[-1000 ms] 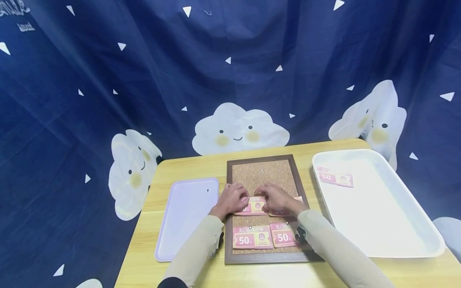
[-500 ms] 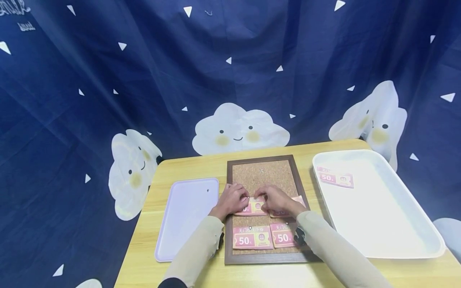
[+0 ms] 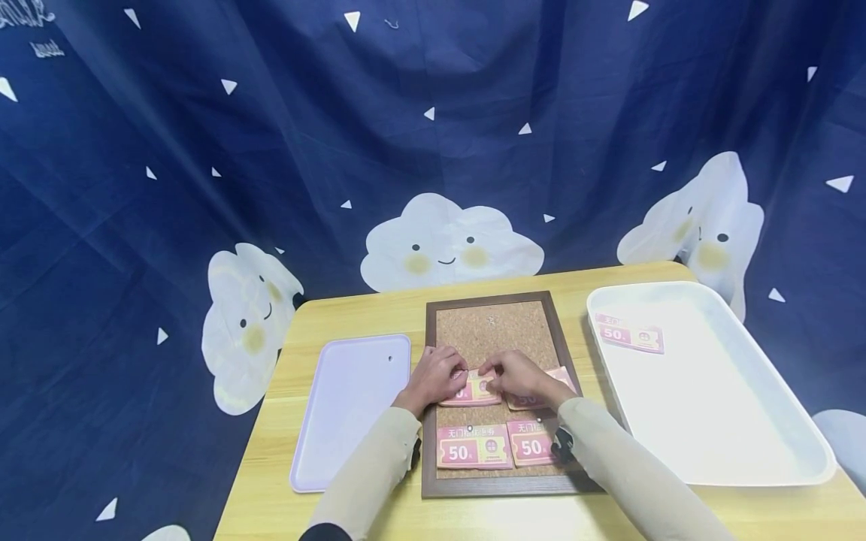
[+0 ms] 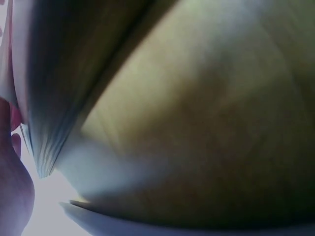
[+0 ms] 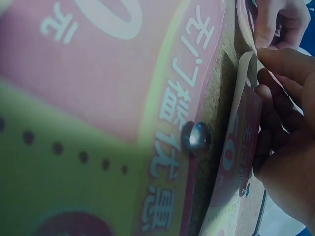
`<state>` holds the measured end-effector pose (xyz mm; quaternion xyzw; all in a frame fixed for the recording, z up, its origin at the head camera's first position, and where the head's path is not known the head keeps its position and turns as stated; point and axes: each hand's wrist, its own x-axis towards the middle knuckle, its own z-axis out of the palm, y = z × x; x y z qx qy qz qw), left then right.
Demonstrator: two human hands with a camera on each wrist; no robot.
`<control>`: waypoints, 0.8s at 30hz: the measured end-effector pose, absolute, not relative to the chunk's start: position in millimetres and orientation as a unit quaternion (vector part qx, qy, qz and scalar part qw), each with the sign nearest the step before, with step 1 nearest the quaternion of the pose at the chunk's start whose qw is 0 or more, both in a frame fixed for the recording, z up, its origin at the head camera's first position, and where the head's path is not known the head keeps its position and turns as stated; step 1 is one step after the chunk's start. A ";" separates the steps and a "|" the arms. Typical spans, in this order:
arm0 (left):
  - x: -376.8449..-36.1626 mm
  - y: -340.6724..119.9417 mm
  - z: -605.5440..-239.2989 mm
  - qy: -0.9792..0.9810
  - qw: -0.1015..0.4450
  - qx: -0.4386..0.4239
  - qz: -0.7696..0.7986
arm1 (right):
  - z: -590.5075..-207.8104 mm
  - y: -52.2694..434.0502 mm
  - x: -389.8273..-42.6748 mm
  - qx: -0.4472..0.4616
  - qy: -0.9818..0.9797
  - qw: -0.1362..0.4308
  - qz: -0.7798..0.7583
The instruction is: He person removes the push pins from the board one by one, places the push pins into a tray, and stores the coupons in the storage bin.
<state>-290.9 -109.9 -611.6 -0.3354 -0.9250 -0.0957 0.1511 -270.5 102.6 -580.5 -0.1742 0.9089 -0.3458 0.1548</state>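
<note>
1. On the cork board (image 3: 497, 330) at the table's middle, head view: left hand (image 3: 436, 376) and right hand (image 3: 517, 376) are meeting over a pink coupon (image 3: 476, 389), fingers curled onto it. Two more coupons are lying near the board's front edge.
2. Left wrist view: blurred; the grip cannot be told here.
3. Right wrist view: right-hand fingertips (image 5: 275, 61) are pinching the coupon's edge (image 5: 241, 132) beside a pushpin (image 5: 195, 137).
</note>
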 end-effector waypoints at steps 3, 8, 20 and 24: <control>-290.1 -110.0 -611.2 -0.923 0.153 -0.338 -0.103 | -580.4 101.5 -270.0 -0.160 0.909 0.160 -0.351; -290.0 -109.9 -611.9 -0.918 0.163 -0.344 -0.114 | -580.1 100.5 -269.5 -0.147 0.909 0.165 -0.354; -292.8 -109.7 -614.9 -0.926 0.141 -0.324 -0.132 | -581.8 101.1 -270.5 -0.139 0.909 0.163 -0.359; -293.1 -109.7 -612.9 -0.932 0.126 -0.316 -0.126 | -581.8 101.5 -270.9 -0.144 0.908 0.162 -0.358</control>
